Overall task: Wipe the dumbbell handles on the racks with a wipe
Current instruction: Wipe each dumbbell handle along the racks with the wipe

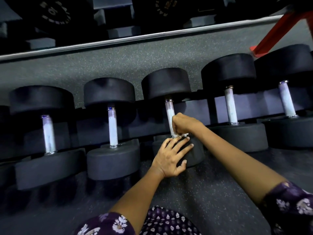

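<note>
The right hand (183, 123) covers the near end of the dumbbell handle (169, 114), and only a white scrap of wipe (182, 134) shows beneath its fingers. The left hand (171, 157) hides much of the near weight head (196, 155). Lettering on the upper-shelf dumbbells (55, 13) beyond the hands is too blurred to read.

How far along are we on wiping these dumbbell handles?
Done: no handle shows clearly as wiped; I can't tell from this view. In hand: the right hand grips the middle handle near its lower end with a white wipe showing under the fingers, while the left hand rests open on that dumbbell's near weight. Left: possibly the two handles to its left and two to its right.
</note>
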